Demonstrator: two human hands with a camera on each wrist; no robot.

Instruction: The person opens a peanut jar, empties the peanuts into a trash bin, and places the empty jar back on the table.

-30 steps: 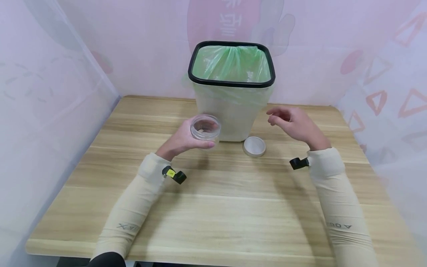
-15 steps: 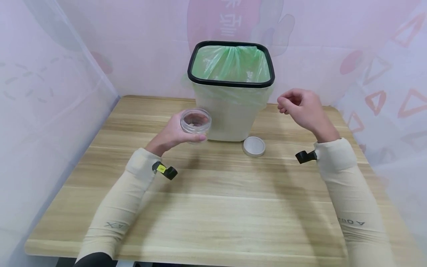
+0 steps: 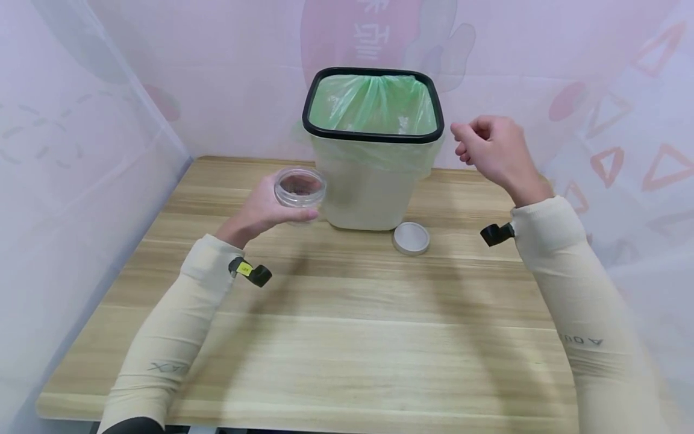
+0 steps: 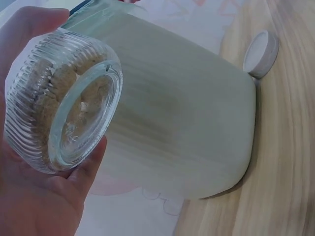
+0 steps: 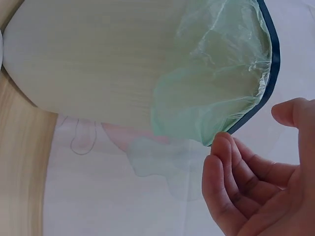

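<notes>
My left hand [image 3: 259,211] grips a clear glass jar [image 3: 300,191], fingers and thumb wrapped about its side. In the left wrist view, the ribbed jar [image 4: 74,93] has something brownish inside; what it is cannot be made out. To the right of the bin's rim, my right hand [image 3: 497,154] is raised with loosely curled fingers and holds nothing. The right wrist view has its thumb apart from the fingers [image 5: 216,187]. A round whitish lid [image 3: 411,239] lies on the table beside the foot of the cream bin [image 3: 368,190].
The bin carries a black rim [image 3: 374,138] and a pale green plastic liner [image 3: 374,105]. It stands at the back of the wooden table [image 3: 347,349]. Printed fabric walls [image 3: 244,78] rise behind and at both sides.
My left hand has moved left and slightly away from me with the jar. My right hand has risen up and right, to the height of the bin's rim. The lid and bin stay put.
</notes>
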